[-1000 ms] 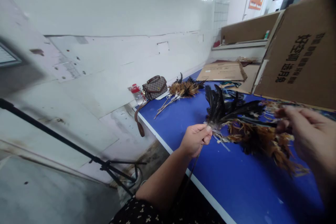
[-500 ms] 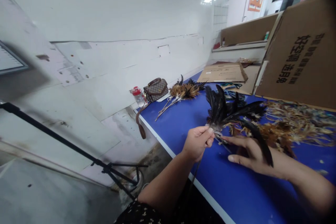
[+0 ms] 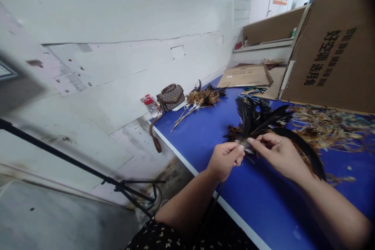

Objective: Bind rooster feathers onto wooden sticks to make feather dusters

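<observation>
Blue table under fanned black feather bunch.

Two hands, the left hand and the right hand, meet at one bunch of black feathers, with one finished feather bundle far left, one handbag, one red-capped bottle, one upright cardboard sheet and one loose feather heap right.

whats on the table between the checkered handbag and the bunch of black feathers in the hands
In the head view, a tied bundle of brown and black feathers lies on the blue table between the handbag and the black feather bunch; the rest is bare blue top.
</observation>
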The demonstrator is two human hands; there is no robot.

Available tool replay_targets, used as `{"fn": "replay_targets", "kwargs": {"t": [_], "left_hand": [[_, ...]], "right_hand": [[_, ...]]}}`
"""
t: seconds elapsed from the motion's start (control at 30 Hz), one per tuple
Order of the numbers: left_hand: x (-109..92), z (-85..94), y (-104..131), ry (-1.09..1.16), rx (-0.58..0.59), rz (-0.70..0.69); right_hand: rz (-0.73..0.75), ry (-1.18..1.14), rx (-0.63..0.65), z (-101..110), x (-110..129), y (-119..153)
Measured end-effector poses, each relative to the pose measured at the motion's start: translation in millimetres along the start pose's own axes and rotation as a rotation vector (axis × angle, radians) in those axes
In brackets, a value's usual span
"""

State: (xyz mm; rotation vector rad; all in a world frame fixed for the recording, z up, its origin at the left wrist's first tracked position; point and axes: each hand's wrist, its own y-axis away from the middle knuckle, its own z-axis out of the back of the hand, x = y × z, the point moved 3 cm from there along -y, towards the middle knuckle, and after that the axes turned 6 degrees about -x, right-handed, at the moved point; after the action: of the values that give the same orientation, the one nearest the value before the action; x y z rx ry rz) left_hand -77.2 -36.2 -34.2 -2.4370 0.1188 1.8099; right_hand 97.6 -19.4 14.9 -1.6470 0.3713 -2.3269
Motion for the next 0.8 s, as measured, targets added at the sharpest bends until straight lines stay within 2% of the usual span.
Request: {"fn": "replay_targets", "kwargs": {"t": [0.23, 0.37, 0.47, 0.6, 0.63, 0.7, 0.8], "left_hand": [[6, 11.6, -5, -0.035, 0.031, 0.042], [11, 20.3, -16, 0.022, -0.007, 0.093], [7, 29.6, -30, 0.09, -0.075, 0.108], [3, 42.2, -45, 0.14, -0.134, 0.102], [3, 44.0, -48, 0.144, -0.137, 0.102], [4, 44.5, -50, 0.15, -0.129, 0.108], [6, 38.1, -53, 0.144, -0.096, 0.132]], "right_hand": [[-0.088, -0.029, 0.021, -17, -9, 2], [-0.024, 0.039, 0.118, -19, -28, -9], [0.061, 0.201, 0.163, -4, -50, -33], [-0.002, 0.711, 0.055, 30, -84, -81], [-0.012, 0.779, 0.042, 35, -90, -94], [-0.03, 0.875, 0.051, 40, -103, -117], [-0.064, 0.973, 0.076, 34, -123, -143]]}}
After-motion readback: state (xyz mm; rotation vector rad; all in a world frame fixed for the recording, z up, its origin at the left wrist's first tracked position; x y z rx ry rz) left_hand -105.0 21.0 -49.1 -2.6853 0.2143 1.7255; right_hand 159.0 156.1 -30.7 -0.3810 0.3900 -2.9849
